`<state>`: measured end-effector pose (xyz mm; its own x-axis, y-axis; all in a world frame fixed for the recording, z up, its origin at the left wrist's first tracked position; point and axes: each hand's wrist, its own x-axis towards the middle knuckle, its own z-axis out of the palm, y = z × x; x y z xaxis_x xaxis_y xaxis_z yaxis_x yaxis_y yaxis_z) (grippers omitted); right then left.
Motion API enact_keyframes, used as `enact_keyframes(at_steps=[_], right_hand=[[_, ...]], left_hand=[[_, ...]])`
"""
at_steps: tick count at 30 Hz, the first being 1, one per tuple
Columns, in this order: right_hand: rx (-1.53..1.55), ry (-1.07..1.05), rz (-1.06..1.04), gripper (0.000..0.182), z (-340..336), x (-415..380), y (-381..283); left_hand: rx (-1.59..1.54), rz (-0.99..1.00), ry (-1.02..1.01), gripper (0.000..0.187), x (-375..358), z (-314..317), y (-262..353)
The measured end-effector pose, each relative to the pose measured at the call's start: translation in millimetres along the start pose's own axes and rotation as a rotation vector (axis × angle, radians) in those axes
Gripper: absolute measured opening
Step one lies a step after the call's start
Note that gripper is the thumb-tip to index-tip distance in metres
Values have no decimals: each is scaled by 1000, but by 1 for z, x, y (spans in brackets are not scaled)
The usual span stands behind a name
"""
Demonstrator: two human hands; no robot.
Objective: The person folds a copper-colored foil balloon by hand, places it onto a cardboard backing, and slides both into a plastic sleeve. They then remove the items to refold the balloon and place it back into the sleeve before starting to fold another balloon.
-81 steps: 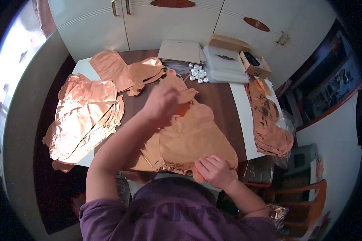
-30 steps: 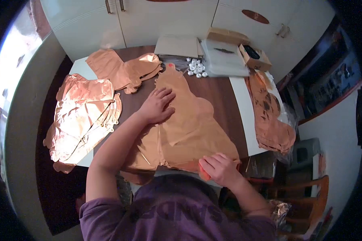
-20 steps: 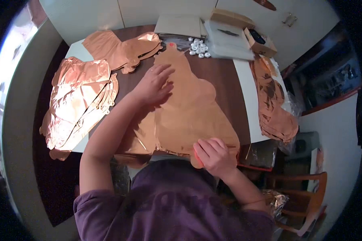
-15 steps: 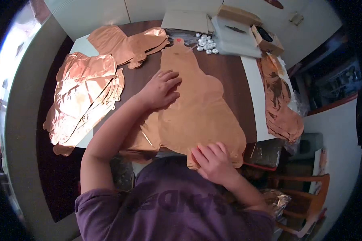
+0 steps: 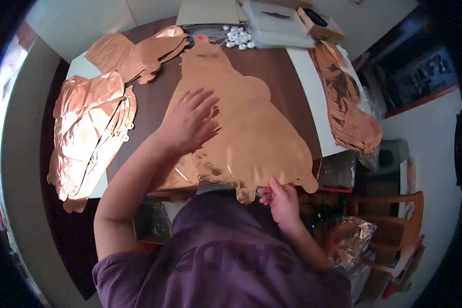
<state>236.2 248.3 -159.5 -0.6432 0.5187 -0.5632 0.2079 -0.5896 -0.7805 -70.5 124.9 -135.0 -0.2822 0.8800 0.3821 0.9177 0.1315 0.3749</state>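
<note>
A large copper-coloured foil sheet [image 5: 241,113] with a wavy outline lies spread over the middle of the table, its narrow end with a red spot pointing away from me. My left hand [image 5: 192,120] is over the sheet's left part, fingers apart and holding nothing. At the near edge my right hand [image 5: 282,200] has thumb and fingers close together at the sheet's rim; whether they pinch the foil is too small to tell. Creases and a fold show along the near edge between my hands.
Foil stacks lie at the left [image 5: 90,128] and back left [image 5: 133,54]. More foil [image 5: 344,108] lies at the right. White rings [image 5: 237,37], cardboard [image 5: 208,12] and an open box [image 5: 321,24] are at the back. A wooden chair [image 5: 416,220] stands right.
My left hand has lifted off the sheet with its fingers spread. My right hand has moved from on top of the foil to its near edge. The camera view has shifted.
</note>
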Motion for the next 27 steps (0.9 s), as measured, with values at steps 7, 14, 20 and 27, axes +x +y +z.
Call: enact_keyframes(at_steps=[7, 14, 20, 27], right_hand=[[-201, 52, -179, 23, -1, -16, -20], [-247, 141, -260, 25, -3, 7, -45], [-362, 168, -307, 21, -8, 16, -42], [-417, 177, -320, 23, -11, 18, -43]], left_hand=[[88, 21, -143, 60, -37, 5, 30], [68, -6, -145, 62, -31, 12, 31], [82, -46, -160, 61, -23, 12, 33], [-67, 110, -34, 49, -4, 9, 49]])
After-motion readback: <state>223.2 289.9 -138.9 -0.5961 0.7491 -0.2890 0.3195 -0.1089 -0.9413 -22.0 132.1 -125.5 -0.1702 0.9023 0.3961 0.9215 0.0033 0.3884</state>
